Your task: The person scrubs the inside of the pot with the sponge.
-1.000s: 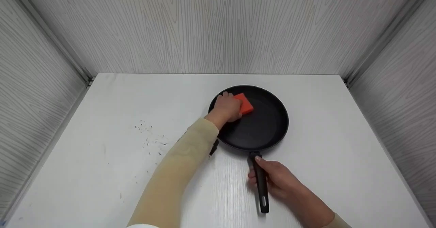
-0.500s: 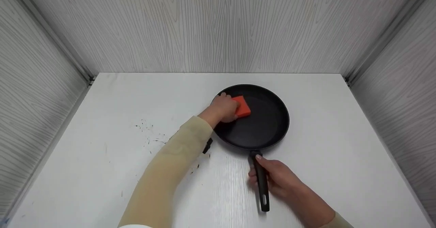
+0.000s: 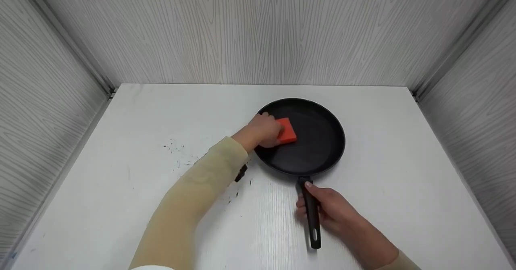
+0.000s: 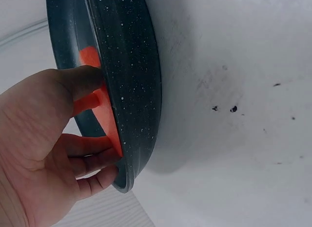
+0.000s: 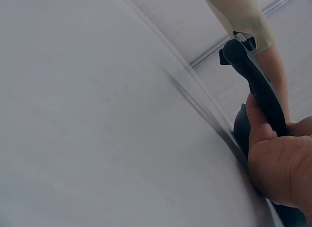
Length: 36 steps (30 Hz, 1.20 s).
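Note:
A black frying pan (image 3: 314, 149) sits on the white table, its handle pointing toward me. Inside it, at the left part of the pan, my left hand (image 3: 264, 131) grips an orange-red sponge (image 3: 288, 132). The left wrist view shows the thumb and fingers of the left hand (image 4: 53, 129) around the sponge (image 4: 108, 117), behind the speckled outer wall of the pan (image 4: 131, 85). My right hand (image 3: 332, 209) holds the pan's handle (image 3: 312, 221) near the pan, thumb on top. In the right wrist view the handle (image 5: 261, 85) rises from the right hand (image 5: 282, 163).
Dark specks (image 3: 175, 149) are scattered over the left part of the white table (image 3: 403, 161). A small black piece (image 3: 241, 173) shows beside the left sleeve (image 3: 201, 181). Grey wood-grain panels (image 3: 258, 32) stand at the back and both sides.
My left hand and the sponge have slid slightly toward me along the pan's left part. The right hand keeps its hold on the handle. The whole view has shifted a little.

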Motion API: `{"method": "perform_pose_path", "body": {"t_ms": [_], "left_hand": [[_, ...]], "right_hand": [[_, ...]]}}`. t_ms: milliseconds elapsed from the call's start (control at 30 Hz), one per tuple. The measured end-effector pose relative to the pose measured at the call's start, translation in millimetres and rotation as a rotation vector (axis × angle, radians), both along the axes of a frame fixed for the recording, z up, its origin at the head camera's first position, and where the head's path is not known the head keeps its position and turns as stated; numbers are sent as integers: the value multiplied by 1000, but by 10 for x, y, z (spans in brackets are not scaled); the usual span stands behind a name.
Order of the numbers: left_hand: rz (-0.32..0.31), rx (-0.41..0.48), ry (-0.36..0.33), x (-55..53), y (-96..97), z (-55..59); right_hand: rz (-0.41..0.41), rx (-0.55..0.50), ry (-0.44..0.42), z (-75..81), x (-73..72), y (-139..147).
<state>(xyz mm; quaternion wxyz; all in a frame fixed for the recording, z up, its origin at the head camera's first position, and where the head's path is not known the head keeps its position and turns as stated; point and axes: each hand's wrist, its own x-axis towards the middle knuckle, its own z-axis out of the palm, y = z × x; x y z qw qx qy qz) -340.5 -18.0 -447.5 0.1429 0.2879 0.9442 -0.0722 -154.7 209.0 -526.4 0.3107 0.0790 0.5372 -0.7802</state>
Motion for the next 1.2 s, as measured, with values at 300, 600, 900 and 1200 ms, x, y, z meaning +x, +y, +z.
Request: {"method": "perform_pose_path", "body": {"t_ms": [300, 600, 900, 1200], "left_hand": [[-40, 24, -6, 105, -65, 34], [-94, 18, -13, 203, -102, 53], [-128, 63, -39, 280, -162, 56], [-148, 79, -112, 366, -177, 101]], "right_hand": [[9, 6, 6, 6, -10, 4], [-4, 15, -5, 10, 0, 10], [6, 2, 2, 15, 3, 4], [2, -16, 15, 20, 3, -9]]}}
